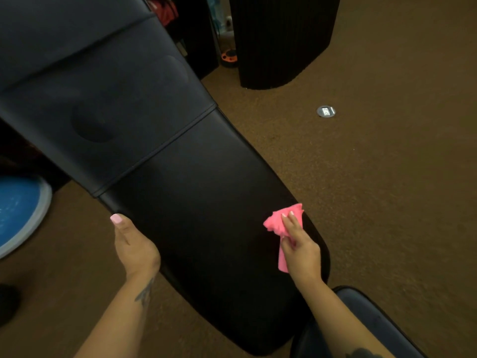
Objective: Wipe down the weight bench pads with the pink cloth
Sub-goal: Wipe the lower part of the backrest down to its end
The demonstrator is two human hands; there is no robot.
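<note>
The black weight bench pad point(201, 202) runs diagonally from upper left to lower right, with a seam dividing its wider upper section from the narrower lower section. The right hand point(300, 248) lies on the lower section near its right edge, fingers extended and pressing the pink cloth point(280, 223) flat against the pad; the cloth is bunched under the fingertips, with a strip trailing back beneath the palm. The left hand point(135, 248) rests along the pad's left edge, thumb lying on top; its fingers are hidden below the edge, so whether they curl round the pad cannot be told. A second dark pad point(371, 321) shows at lower right, partly under the right forearm. The bench stands on brown carpet point(387, 177). A round floor outlet point(325, 111) sits in the carpet well to the right of the bench. A blue round object point(18, 210), only partly in view, lies at the left edge.
</note>
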